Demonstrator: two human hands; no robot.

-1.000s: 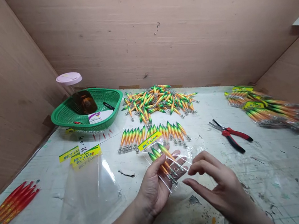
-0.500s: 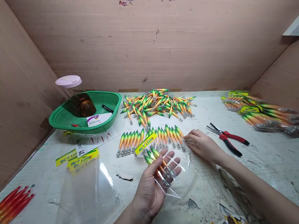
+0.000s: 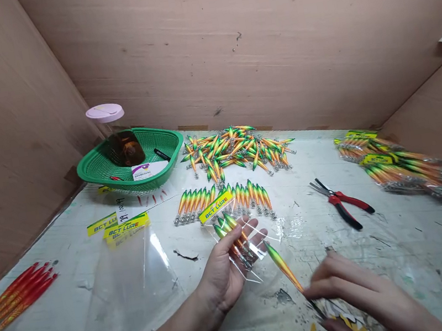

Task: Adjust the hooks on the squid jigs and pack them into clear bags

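My left hand point(image 3: 225, 271) lies palm up and grips a clear plastic bag point(image 3: 235, 230) with a yellow BCT LURE header; a few green-and-orange lures sit inside it. My right hand point(image 3: 359, 294), blurred by motion, pinches one green-and-orange lure point(image 3: 284, 267) by its hook end. The lure's tip points at the bag's open end. A row of the same lures point(image 3: 226, 198) lies just beyond the bag, and a loose heap of them point(image 3: 237, 149) lies farther back.
A green basket point(image 3: 96, 174) holds a pink-lidded jar point(image 3: 120, 142) at the back left. Empty header bags point(image 3: 126, 242) lie at the left, red lures point(image 3: 15, 296) at the far left. Red-handled pliers point(image 3: 342, 202) and filled packs point(image 3: 400, 162) lie at the right. Wooden walls enclose the table.
My right hand took one lure from the row's right end and drew it back toward me, bringing it up to the bag's opening. My left hand kept hold of the bag.
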